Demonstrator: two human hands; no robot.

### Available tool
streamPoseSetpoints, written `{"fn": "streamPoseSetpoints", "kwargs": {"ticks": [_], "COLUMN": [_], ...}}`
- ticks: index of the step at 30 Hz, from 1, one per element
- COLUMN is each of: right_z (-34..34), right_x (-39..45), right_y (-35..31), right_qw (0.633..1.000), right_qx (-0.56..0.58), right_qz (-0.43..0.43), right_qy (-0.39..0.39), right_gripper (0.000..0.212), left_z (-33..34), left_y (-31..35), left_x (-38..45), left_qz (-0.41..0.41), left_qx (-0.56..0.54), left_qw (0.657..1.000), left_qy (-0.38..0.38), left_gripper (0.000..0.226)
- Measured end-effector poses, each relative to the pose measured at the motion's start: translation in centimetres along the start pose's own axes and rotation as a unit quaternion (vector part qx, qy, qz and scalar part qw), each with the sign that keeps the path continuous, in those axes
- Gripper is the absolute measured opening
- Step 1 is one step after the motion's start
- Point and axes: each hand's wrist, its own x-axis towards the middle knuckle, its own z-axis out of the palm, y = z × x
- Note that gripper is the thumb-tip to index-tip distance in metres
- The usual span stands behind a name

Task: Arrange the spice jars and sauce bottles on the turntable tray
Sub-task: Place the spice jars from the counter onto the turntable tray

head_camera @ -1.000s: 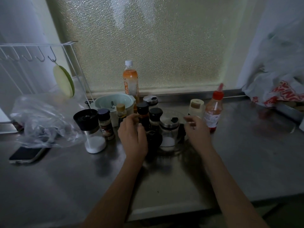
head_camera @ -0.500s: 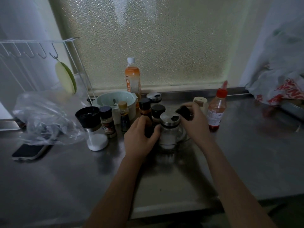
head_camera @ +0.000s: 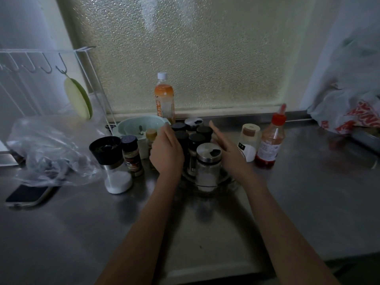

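The left hand (head_camera: 167,150) and right hand (head_camera: 228,149) flank the cluster of jars (head_camera: 192,140) on the turntable tray (head_camera: 225,176), apparently to steady or square up the group; both hold nothing, the right's fingers straight, the left's loosely bent. Between the hands, the jars stand upright, long axes vertical, caps up. Right of the right hand, a white-capped bottle (head_camera: 248,141) and a red sauce bottle (head_camera: 270,140) wait off the tray, also upright.

Single head-worn view, forward and down, close over steel counter (head_camera: 308,202).
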Motion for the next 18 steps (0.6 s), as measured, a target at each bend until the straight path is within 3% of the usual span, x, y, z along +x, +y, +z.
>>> {"fn": "streamPoseSetpoints", "kwargs": {"ticks": [4,6,8,10,11,13,16,18], "right_z": [-0.1,-0.2,-1.1,-2.6,-3.4,-4.4,-4.4,-4.2], "right_x": [0.1,-0.3,-0.5,-0.3,-0.1,0.2,0.8,1.2], "right_y": [0.7,0.4,0.4,1.0,1.4,2.0,3.0,3.3], "right_qw": [0.996,0.973,0.907,0.836,0.828,0.856,0.885,0.89], "right_qx": [-0.052,-0.093,-0.161,-0.252,-0.278,-0.279,-0.3,-0.306], "right_qz": [-0.011,-0.048,-0.105,-0.107,-0.086,-0.048,-0.029,-0.028], "right_qy": [0.071,0.203,0.376,0.475,0.48,0.433,0.355,0.337], "right_gripper": [0.045,0.039,0.032,0.034,0.04,0.05,0.057,0.058], "left_z": [0.4,0.2,-0.8,-1.9,-2.4,-3.2,-4.2,-4.4], "left_y": [-1.7,-2.0,-1.8,-2.0,-2.4,-3.2,-4.2,-4.9], "left_x": [-1.3,-1.2,-1.0,-0.6,-0.2,0.7,1.7,1.8], "left_qz": [0.043,0.049,0.103,0.184,0.207,0.186,0.068,0.057], "left_qx": [-0.015,-0.02,-0.002,0.039,0.068,0.109,0.141,0.163], "left_qw": [0.999,0.999,0.994,0.971,0.952,0.93,0.943,0.94], "left_qy": [-0.022,-0.007,0.033,0.148,0.217,0.297,0.293,0.294], "left_gripper": [0.031,0.026,0.022,0.012,0.01,0.022,0.045,0.058]}}
